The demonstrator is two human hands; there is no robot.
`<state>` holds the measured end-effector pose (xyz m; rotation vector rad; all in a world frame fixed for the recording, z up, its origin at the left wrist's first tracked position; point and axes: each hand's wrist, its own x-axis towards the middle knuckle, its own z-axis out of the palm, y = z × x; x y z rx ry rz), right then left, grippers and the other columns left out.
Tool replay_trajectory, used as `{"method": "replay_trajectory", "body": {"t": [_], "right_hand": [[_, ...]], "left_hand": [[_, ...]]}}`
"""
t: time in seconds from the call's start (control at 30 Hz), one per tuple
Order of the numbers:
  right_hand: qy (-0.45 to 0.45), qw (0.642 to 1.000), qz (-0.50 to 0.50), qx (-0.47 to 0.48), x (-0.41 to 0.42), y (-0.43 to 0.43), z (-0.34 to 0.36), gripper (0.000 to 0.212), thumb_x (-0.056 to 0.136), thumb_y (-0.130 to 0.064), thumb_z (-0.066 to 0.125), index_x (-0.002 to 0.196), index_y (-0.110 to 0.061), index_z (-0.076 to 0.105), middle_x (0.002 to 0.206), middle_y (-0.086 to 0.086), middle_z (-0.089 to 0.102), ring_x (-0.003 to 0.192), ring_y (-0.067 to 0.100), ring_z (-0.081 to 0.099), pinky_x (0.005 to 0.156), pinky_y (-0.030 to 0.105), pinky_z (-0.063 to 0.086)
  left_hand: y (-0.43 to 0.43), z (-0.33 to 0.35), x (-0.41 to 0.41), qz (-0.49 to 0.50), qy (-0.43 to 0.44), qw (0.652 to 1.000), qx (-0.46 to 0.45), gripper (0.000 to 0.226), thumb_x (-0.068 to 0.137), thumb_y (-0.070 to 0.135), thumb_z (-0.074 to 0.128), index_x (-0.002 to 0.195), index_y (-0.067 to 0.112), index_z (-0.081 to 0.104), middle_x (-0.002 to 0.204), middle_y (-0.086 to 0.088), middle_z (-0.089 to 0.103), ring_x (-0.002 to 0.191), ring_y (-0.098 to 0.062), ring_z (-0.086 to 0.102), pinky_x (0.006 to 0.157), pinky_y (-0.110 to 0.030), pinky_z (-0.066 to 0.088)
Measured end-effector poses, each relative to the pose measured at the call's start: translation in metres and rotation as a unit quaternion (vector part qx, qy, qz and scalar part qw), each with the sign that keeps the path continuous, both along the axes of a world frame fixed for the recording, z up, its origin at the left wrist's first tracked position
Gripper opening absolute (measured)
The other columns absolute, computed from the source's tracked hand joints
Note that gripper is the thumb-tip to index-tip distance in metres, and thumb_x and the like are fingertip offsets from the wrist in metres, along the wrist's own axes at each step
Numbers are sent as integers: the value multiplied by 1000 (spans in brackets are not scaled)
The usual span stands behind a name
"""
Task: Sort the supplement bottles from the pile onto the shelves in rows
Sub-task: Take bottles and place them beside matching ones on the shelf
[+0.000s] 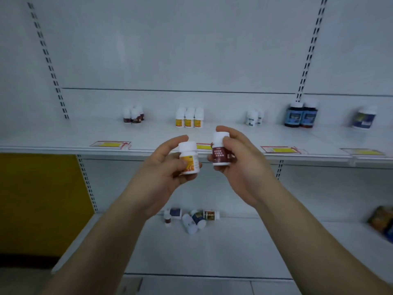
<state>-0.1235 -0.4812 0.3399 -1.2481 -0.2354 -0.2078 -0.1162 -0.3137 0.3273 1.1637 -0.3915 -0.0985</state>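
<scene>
Two bare forearms [102, 241] fill the near view. Left hand [168, 169] has its fingers curled round a yellow-label bottle [189, 159], cap up. Right hand [241, 165] grips a red-label bottle [221, 153], also upright, just beside the first. Yellow row [189, 118] on the upper shelf [63, 135] stands straight beyond the left hand. Red row [133, 116] lies further left, so the right hand's bottle probably must cross over. Pile [192, 220] lies on the lower shelf [265, 241], labels too blurred to read
</scene>
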Motion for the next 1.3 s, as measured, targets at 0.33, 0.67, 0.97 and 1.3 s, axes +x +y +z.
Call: {"method": "replay_trajectory", "body": {"t": [0.33,0.67,0.97,1.3], "right_hand": [[-12,998,-5,-59,58,35,28,21,92,-10,52,99,-26,64,81,3,67,68,19,64,58,28,51],[-9,924,-141,-356,141,42,34,23,89,-17,60,111,-26,56,87,-6,56,76,12,58,70,24,47],[-1,837,-151,-526,170,28,26,40,91,-23,58,130,-22,48,101,-5,51,90,14,50,73,22,36],[-30,814,-114,-568,187,20,24,37,93,-28,54,128,-24,45,104,-3,51,89,15,50,63,21,36]], "left_hand": [[51,37,61,80,-74,976,187,39,82,-6,62,102,28,58,94,5,73,81,-16,70,75,-28,57],[53,36,181,100,-202,835,502,40,78,20,70,104,34,44,101,9,55,81,-14,60,62,-23,41],[30,31,230,142,-204,805,538,39,83,21,68,110,22,40,93,-4,63,82,-21,59,66,-29,45],[15,28,250,194,-179,793,548,40,83,22,67,114,20,41,94,-8,66,82,-23,60,71,-34,46]]}}
